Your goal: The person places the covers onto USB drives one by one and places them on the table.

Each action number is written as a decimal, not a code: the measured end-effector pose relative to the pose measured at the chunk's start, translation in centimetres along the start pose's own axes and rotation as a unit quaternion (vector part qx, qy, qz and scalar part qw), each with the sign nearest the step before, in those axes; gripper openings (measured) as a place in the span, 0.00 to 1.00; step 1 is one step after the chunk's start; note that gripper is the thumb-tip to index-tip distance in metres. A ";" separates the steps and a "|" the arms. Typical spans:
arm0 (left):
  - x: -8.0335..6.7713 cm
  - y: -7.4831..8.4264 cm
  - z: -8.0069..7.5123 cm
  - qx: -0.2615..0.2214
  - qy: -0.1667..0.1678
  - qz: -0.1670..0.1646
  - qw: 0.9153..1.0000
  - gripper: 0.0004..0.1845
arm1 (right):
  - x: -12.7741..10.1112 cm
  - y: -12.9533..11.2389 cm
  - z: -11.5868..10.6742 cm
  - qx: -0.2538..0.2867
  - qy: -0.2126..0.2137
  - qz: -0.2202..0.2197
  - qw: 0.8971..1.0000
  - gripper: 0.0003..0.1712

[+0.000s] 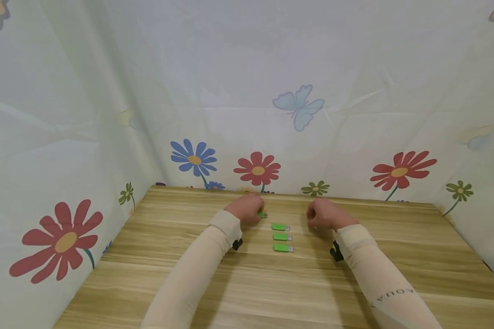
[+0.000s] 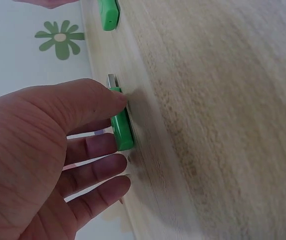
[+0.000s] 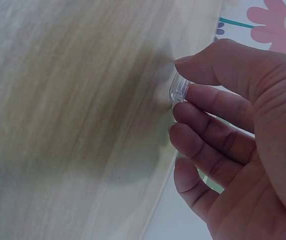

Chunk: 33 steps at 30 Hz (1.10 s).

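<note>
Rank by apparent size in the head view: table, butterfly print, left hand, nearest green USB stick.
1. table
2. butterfly print
3. left hand
4. nearest green USB stick

The butterfly print and the left hand look close in size; that order is unsure.

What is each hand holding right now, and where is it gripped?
The left hand pinches a green USB stick by its body, plug end free. The right hand pinches a small clear cap between thumb and forefinger.
</note>
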<state>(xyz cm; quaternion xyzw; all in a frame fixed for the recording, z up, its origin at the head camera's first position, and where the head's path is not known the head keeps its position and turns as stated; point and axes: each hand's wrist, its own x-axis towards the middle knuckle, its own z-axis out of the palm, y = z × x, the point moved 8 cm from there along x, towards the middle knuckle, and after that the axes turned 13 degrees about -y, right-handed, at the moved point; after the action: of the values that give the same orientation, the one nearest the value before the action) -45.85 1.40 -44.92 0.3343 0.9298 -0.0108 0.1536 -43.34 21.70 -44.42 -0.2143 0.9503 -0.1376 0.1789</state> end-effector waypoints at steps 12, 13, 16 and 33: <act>-0.2 0.4 -0.3 0.005 0.007 0.009 1.000 0.15 | -0.3 -0.4 -0.1 0.010 0.001 -0.001 1.000 0.04; -0.2 0.4 -0.3 0.005 0.007 0.009 1.000 0.16 | -0.3 -0.3 -0.1 0.010 0.002 -0.002 1.000 0.05; -0.2 0.5 -0.3 0.007 0.011 0.013 1.000 0.18 | -0.2 -0.3 -0.1 0.005 0.004 -0.004 1.000 0.05; 0.2 0.2 0.3 0.002 0.018 0.014 1.000 0.21 | 0.4 0.1 0.4 0.003 0.005 0.008 1.000 0.07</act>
<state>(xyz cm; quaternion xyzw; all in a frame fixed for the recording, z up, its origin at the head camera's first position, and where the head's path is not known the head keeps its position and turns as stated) -45.74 1.64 -45.26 0.3474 0.9277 -0.0044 0.1367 -43.55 21.57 -44.90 -0.2057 0.9524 -0.1397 0.1761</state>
